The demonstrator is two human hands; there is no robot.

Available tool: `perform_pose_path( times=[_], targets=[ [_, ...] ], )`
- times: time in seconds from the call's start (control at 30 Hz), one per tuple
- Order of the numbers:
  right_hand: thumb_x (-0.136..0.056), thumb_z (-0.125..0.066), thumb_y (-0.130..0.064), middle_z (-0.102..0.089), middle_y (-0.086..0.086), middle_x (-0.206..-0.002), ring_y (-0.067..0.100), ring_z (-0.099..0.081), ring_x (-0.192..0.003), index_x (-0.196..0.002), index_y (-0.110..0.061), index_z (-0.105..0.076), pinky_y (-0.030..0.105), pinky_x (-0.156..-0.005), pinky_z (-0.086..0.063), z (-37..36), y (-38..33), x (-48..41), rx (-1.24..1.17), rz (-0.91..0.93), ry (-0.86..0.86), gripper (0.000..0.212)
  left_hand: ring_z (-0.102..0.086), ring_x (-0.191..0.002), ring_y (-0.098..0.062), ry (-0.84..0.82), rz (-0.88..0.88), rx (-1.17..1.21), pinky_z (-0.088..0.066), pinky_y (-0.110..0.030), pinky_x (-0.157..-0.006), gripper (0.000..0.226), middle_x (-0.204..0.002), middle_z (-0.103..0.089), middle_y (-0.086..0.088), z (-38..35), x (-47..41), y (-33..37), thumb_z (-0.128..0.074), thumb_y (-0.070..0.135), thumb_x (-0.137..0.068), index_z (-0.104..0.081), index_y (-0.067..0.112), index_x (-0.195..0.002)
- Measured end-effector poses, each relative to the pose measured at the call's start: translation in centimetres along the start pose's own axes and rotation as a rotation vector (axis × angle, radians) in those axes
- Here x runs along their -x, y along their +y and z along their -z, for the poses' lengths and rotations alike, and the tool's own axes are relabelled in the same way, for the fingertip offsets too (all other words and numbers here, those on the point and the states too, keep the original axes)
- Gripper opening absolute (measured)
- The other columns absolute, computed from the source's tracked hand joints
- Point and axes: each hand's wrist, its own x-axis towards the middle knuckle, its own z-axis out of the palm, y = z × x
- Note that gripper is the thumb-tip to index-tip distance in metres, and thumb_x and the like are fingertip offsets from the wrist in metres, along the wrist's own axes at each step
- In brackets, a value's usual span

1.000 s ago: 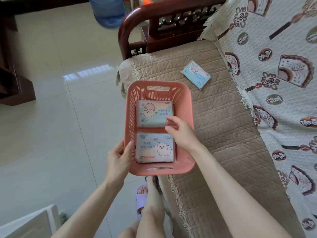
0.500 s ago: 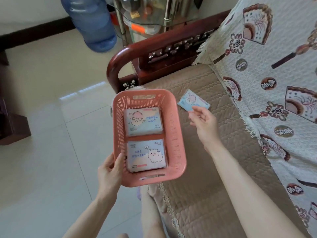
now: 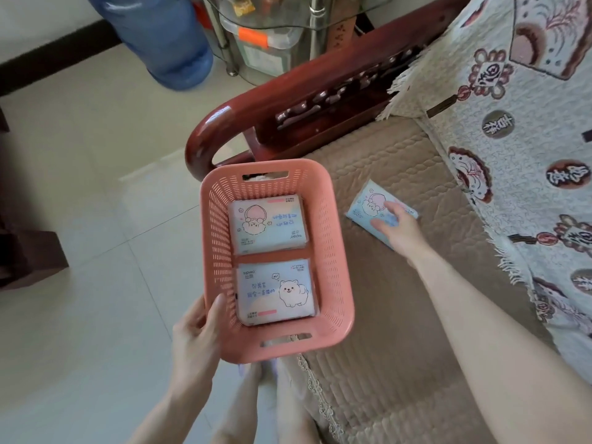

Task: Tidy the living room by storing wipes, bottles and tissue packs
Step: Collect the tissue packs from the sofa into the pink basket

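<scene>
A pink plastic basket (image 3: 340,251) sits at the front edge of the sofa seat, and my left hand (image 3: 195,328) grips its near left rim. Two pale blue tissue packs lie flat inside: one with a pink cartoon (image 3: 269,225) at the far end, one with a white dog (image 3: 275,291) at the near end. A third tissue pack (image 3: 363,203) lies on the quilted seat just right of the basket. My right hand (image 3: 400,232) rests on this pack with fingers stretched over it, hiding its near right part.
The sofa's dark red wooden armrest (image 3: 288,100) curves just beyond the basket. A patterned throw (image 3: 512,123) covers the backrest at right. A blue water jug (image 3: 160,36) and a glass shelf stand (image 3: 266,33) are behind the armrest. Dark furniture (image 3: 19,245) stands on the tiled floor at left.
My right hand left the basket, travelled right across the seat and now lies on the loose tissue pack. My left hand stays on the basket rim. The view has shifted closer.
</scene>
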Motion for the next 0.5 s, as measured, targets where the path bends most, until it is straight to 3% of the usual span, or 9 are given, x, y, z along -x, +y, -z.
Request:
perform_pose_path(
  times=[0.1, 0.17, 0.3, 0.37, 0.43, 0.5],
  targets=[
    [-0.088, -0.067, -0.018, -0.045, 0.01, -0.145, 0.027, -0.04, -0.134, -0.143, -0.015, -0.04, 0.033, -0.111, -0.032, 0.1, 0.0, -2.6, 0.156, 0.007, 0.022, 0.061, -0.064, -0.075, -0.016, -0.002, 0.015, -0.025, -0.051, -0.034, -0.072, 0.021, -0.084, -0.074, -0.001, -0.1, -0.8, -0.1, -0.056, 0.022, -0.096, -0.075, 0.029, -0.09],
    [-0.087, -0.068, -0.02, -0.043, 0.013, -0.145, 0.033, -0.035, -0.136, -0.145, -0.015, -0.039, 0.039, -0.113, -0.026, 0.0, -0.1, -3.6, 0.259, 0.013, 0.034, 0.065, -0.063, -0.075, -0.017, 0.002, 0.022, -0.029, -0.052, -0.035, -0.072, 0.019, -0.085, -0.074, -0.001, 0.0, -1.0, -0.1, -0.057, 0.024, -0.095, -0.075, 0.03, -0.091],
    [-0.086, -0.067, -0.028, -0.041, 0.008, -0.146, 0.036, -0.031, -0.133, -0.144, -0.025, -0.038, 0.041, -0.109, -0.022, -0.2, -0.2, -5.1, 0.447, -0.029, 0.083, 0.065, -0.068, -0.076, -0.014, -0.003, 0.031, -0.021, -0.056, -0.023, -0.065, 0.02, -0.09, -0.077, -0.002, -0.1, -1.8, 0.0, -0.057, 0.022, -0.095, -0.075, 0.031, -0.096],
    [-0.085, -0.068, -0.026, -0.041, 0.012, -0.142, 0.036, -0.033, -0.131, -0.142, -0.023, -0.042, 0.041, -0.108, -0.023, -0.1, 0.0, -5.5, 0.495, -0.043, 0.12, 0.062, -0.069, -0.077, -0.014, -0.002, 0.043, -0.021, -0.057, -0.024, -0.066, 0.02, -0.091, -0.077, -0.001, -0.1, -2.1, -0.1, -0.058, 0.023, -0.094, -0.075, 0.032, -0.096],
    [-0.085, -0.069, -0.023, -0.048, 0.016, -0.134, 0.037, -0.04, -0.126, -0.134, -0.016, -0.051, 0.042, -0.106, -0.028, 0.2, 0.3, -5.5, 0.503, -0.028, 0.151, 0.053, -0.068, -0.078, -0.016, -0.001, 0.042, -0.024, -0.056, -0.032, -0.071, 0.02, -0.092, -0.077, -0.002, -0.1, -2.2, 0.1, -0.058, 0.024, -0.094, -0.075, 0.033, -0.096],
    [-0.085, -0.069, -0.017, -0.06, 0.018, -0.118, 0.035, -0.055, -0.109, -0.119, -0.008, -0.061, 0.04, -0.093, -0.043, 0.5, 0.5, -5.4, 0.414, -0.02, 0.146, 0.037, -0.068, -0.079, -0.015, -0.001, 0.04, -0.02, -0.056, -0.031, -0.07, 0.02, -0.092, -0.077, 0.0, -0.1, -2.2, 0.2, -0.058, 0.024, -0.094, -0.075, 0.033, -0.097]
  ],
)
